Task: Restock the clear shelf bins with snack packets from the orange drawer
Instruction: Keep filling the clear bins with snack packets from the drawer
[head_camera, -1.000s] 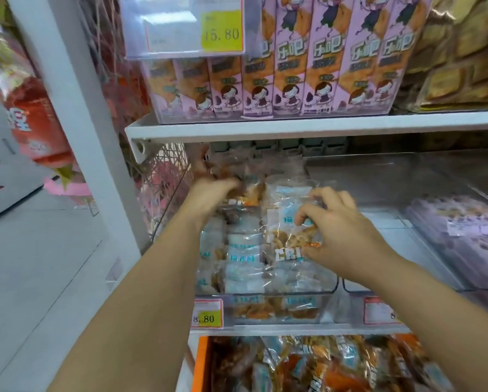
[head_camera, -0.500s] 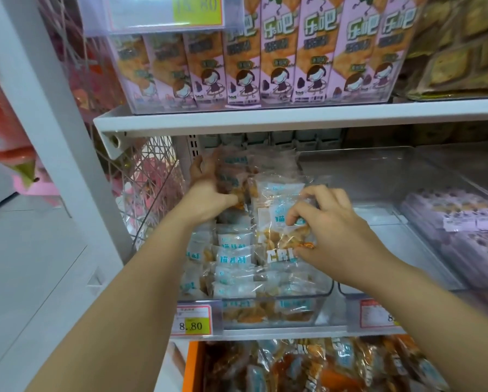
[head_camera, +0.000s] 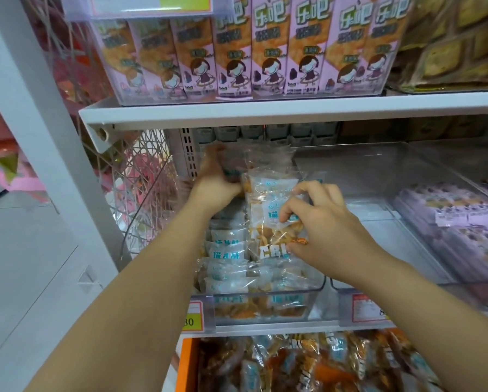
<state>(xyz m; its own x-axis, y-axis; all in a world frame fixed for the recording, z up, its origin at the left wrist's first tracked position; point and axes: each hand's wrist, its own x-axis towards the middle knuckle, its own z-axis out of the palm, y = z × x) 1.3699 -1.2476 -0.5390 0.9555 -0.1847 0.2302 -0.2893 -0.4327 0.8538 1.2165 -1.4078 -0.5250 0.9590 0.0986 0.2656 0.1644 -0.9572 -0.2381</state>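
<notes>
A clear shelf bin [head_camera: 319,290] on the middle shelf is stuffed with clear snack packets with pale blue labels. My left hand [head_camera: 217,182] reaches deep into its back left and grips a packet [head_camera: 234,171] there. My right hand [head_camera: 324,224] pinches an upright packet [head_camera: 265,210] of orange-brown snacks near the bin's front right. Below the shelf, the orange drawer [head_camera: 185,366] is open and full of similar packets [head_camera: 308,366].
To the right stands a nearly bare clear bin [head_camera: 378,182], then a bin of purple packets [head_camera: 463,222]. Pink snack boxes [head_camera: 265,52] fill the shelf above. A white upright post [head_camera: 53,137] and a wire rack [head_camera: 144,188] stand on the left. Price tags [head_camera: 193,315] line the shelf edge.
My view has shifted down and left, so the shelf sits higher. My left hand has pushed farther back into the bin. My right hand stays on the upright packet.
</notes>
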